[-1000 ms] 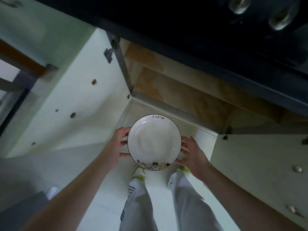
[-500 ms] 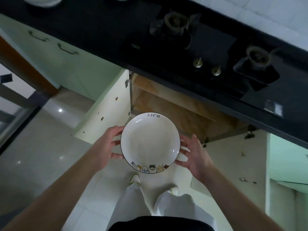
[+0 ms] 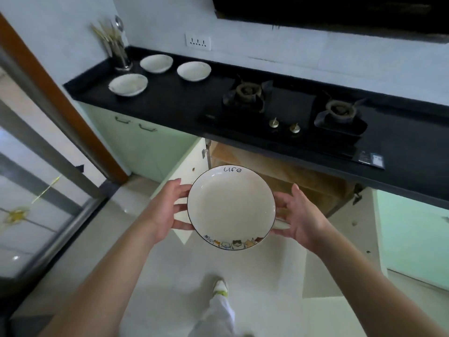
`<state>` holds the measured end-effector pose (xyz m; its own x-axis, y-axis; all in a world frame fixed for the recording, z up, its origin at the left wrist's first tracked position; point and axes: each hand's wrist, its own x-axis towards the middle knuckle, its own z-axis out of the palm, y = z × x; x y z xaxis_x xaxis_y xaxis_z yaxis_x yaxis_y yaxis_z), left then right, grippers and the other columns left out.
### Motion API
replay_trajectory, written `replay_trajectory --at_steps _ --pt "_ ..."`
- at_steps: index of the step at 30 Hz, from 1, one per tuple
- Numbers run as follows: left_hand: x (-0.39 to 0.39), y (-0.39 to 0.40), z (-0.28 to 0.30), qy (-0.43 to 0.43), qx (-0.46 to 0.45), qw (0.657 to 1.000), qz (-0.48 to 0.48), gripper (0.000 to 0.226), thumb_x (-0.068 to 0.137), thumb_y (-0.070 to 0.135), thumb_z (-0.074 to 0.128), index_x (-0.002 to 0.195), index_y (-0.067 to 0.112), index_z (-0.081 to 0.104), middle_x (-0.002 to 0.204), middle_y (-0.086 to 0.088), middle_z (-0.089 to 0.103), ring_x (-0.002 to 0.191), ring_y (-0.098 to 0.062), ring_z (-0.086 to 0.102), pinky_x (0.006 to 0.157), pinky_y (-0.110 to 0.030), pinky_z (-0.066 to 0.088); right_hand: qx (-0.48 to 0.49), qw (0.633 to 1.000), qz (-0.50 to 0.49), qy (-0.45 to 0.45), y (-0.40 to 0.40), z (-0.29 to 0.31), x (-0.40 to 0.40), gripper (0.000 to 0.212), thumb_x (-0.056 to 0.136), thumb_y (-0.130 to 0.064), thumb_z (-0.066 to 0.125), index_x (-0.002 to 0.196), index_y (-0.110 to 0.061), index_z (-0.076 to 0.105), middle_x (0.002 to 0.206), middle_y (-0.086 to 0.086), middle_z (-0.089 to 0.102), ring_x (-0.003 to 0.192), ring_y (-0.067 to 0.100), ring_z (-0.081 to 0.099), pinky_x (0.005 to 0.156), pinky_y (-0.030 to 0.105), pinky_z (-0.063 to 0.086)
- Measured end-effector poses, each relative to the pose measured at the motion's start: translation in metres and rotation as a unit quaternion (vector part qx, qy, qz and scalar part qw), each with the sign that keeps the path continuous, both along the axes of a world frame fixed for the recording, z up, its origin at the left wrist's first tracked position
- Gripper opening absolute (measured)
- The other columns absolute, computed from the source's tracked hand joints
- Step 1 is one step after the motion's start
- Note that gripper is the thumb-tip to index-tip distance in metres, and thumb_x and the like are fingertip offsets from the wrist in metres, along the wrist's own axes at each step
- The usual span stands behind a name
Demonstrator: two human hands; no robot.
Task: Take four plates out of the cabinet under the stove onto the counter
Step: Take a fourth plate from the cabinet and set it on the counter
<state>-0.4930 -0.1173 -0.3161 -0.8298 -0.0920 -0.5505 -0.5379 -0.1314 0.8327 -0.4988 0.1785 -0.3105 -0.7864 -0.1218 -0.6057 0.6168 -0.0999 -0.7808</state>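
Observation:
I hold a white plate point(image 3: 230, 207) with a dark rim, the word "life" and small cat drawings, level in front of me. My left hand point(image 3: 167, 210) grips its left edge and my right hand point(image 3: 300, 216) its right edge. The plate hangs in front of the open cabinet point(image 3: 279, 176) under the stove, below counter height. Three white plates stand on the black counter point(image 3: 175, 100) at the far left: one near the front point(image 3: 128, 84), one at the back point(image 3: 156, 63) and one to the right point(image 3: 194, 71).
A two-burner stove point(image 3: 291, 110) fills the counter's right part. A utensil holder point(image 3: 119, 52) stands in the back left corner. The cabinet's doors point(image 3: 192, 166) hang open on both sides. A brown door frame point(image 3: 60, 98) is at the left.
I have stood up from the cabinet with the plate in both hands, and the view has lifted, so the counter with three plates and the whole stove now show.

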Motion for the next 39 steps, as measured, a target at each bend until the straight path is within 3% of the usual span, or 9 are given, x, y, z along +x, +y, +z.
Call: replay_trajectory --at_steps 4,8,15,24,31,39 --pt "0.029 -0.006 0.031 0.013 -0.032 0.999 0.01 0.053 0.101 0.048 0.027 0.119 0.019 0.067 0.125 -0.001 0.062 0.107 -0.025 0.061 0.061 -0.048 0.059 -0.008 1.0 0.023 0.012 -0.007 0.023 0.02 0.063 0.1 -0.059 0.017 0.12 -0.02 0.062 0.122 0.008 0.064 0.113 0.026 0.06 0.075 0.047 0.058" --pt "0.053 -0.027 0.056 0.023 -0.06 0.997 0.038 0.052 0.103 0.047 0.024 0.116 0.019 0.066 0.121 0.0 0.06 0.107 -0.024 0.059 0.055 -0.043 0.059 -0.018 0.999 0.047 0.02 -0.037 0.042 0.029 0.064 0.1 -0.058 0.019 0.124 -0.017 0.062 0.124 0.011 0.063 0.115 0.032 0.058 0.088 0.057 0.054" --pt "0.072 -0.11 0.075 0.036 -0.033 0.996 0.076 0.054 0.102 0.048 0.026 0.099 0.021 0.072 0.085 0.007 0.077 0.094 -0.022 0.067 0.057 -0.049 0.059 -0.019 0.996 0.072 0.054 -0.122 0.065 0.031 0.063 0.102 -0.054 0.019 0.116 -0.016 0.067 0.113 0.012 0.069 0.104 0.03 0.065 0.072 0.046 0.057" --pt "0.097 -0.238 0.081 0.009 -0.008 0.994 0.112 0.052 0.102 0.044 0.026 0.108 0.015 0.069 0.12 -0.008 0.064 0.107 -0.032 0.062 0.059 -0.051 0.059 -0.015 0.995 0.086 0.043 -0.251 0.052 0.023 0.063 0.1 -0.058 0.024 0.119 -0.015 0.065 0.114 0.015 0.066 0.102 0.032 0.066 0.067 0.045 0.058" --pt "0.084 -0.29 0.072 -0.013 0.009 0.994 0.107 0.053 0.103 0.047 0.024 0.105 0.017 0.069 0.119 -0.007 0.063 0.107 -0.032 0.06 0.059 -0.052 0.059 -0.008 0.996 0.081 0.044 -0.3 0.034 0.015 0.06 0.1 -0.056 0.024 0.118 -0.016 0.065 0.115 0.014 0.065 0.1 0.029 0.064 0.065 0.042 0.056" --pt "0.015 -0.306 0.05 -0.03 0.017 0.994 0.1 0.057 0.101 0.05 0.025 0.105 0.017 0.072 0.119 -0.008 0.064 0.104 -0.032 0.063 0.06 -0.051 0.059 0.004 0.997 0.068 0.04 -0.313 0.019 -0.05 0.058 0.1 -0.056 0.025 0.115 -0.018 0.066 0.109 0.011 0.066 0.091 0.027 0.066 0.061 0.04 0.056"
